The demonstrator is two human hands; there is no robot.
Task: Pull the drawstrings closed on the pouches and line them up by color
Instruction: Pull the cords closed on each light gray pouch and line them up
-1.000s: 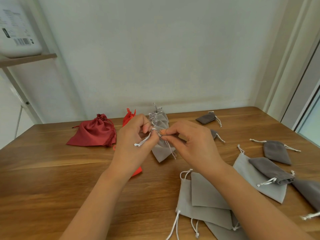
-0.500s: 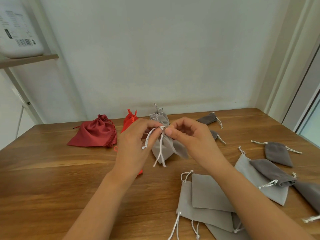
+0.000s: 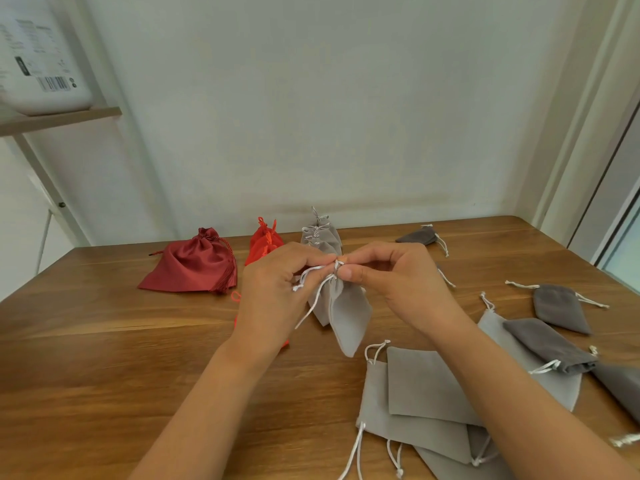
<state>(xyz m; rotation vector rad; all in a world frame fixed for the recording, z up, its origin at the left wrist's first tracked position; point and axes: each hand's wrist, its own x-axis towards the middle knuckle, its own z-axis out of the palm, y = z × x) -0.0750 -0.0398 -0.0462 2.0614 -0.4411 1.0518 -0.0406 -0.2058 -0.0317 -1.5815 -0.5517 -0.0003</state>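
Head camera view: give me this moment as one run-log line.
step: cinching | left hand: pinches white drawstring | right hand: pinches light grey pouch neck | neck: gathered | flat grey pouches: unclosed

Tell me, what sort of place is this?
Likely a home room or small workroom: a wooden table against a plain white wall, a shelf carrying a barcoded white box, and a grey pouch being closed among others.

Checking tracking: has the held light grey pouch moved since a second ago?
Yes: the light grey pouch now hangs lower, its tip nearer the flat grey stack.
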